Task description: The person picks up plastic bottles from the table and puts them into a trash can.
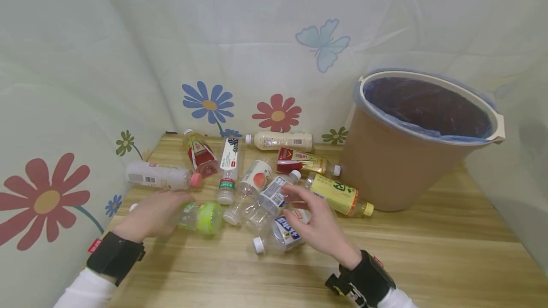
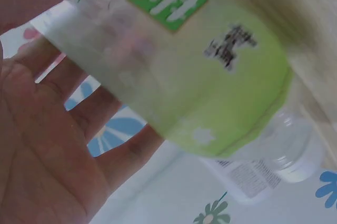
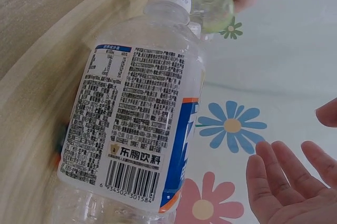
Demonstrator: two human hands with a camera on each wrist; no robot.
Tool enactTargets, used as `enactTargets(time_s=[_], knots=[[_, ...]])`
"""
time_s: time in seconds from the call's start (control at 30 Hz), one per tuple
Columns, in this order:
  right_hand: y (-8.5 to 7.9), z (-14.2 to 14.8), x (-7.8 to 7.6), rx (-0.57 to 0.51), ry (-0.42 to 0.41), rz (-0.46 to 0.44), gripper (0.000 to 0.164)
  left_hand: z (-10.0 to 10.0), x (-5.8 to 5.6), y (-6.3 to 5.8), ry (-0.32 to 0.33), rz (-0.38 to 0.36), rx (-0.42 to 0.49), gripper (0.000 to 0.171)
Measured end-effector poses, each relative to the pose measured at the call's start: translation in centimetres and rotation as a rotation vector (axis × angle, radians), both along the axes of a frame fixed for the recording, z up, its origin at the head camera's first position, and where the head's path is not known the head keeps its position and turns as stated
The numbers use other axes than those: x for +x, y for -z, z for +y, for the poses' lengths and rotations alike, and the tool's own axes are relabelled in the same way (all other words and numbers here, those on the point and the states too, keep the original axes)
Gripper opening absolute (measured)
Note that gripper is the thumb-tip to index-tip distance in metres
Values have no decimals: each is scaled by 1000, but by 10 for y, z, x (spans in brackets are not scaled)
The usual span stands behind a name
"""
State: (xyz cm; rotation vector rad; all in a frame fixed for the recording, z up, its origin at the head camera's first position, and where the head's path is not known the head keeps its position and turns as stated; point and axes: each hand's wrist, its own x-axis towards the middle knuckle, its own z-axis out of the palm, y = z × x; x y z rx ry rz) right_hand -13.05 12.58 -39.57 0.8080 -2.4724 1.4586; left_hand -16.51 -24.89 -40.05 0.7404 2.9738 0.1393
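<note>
My left hand (image 1: 159, 213) grips a clear bottle with a bright green label (image 1: 208, 218) at the left of the table. In the left wrist view the thumb lies over this green-labelled bottle (image 2: 210, 81) and the fingers reach behind it. My right hand (image 1: 318, 227) hovers over the bottles near the middle, fingers loosely bent and holding nothing. Just under it lies a clear bottle with a blue and white label (image 1: 288, 233) and white cap. Beside that is another clear bottle with a white printed label (image 1: 274, 194).
Several more bottles lie around: a pink-capped one (image 1: 158, 175), a peach-pictured one (image 1: 255, 177), a yellow-labelled one (image 1: 336, 193) and a cream one (image 1: 282, 141) along the back. A tall brown bin (image 1: 385, 165) with a blue liner stands at the right. Flowered cloth walls enclose the wooden table.
</note>
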Motion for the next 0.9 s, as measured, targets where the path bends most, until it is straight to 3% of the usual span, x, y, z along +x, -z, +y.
enactTargets(time_s=[0.13, 0.2, 0.43, 0.57, 0.73, 0.8, 0.9], knots=[[0, 0, 0, -7, 3, -6, 49, -1, 9, -18, -38, -63, 56, 70], [0, 1, 0, -21, 5, -10, 50, 1, 13, -28, -43, -59, 67, 72], [-7, 2, -5, -123, 31, -27, 51, 27, 15, -57, -25, 64, 86, 79], [-11, 3, -10, -200, 55, -38, 47, 53, 7, -60, -29, 140, 153, 79], [-14, 1, -15, -288, 85, -74, 48, 92, -5, -61, -73, 235, 308, 86], [-14, -2, -16, -312, 93, -81, 49, 108, -8, -63, -95, 241, 384, 88], [-12, -6, -17, -329, 91, -76, 50, 131, -10, -65, -127, 195, 503, 89]])
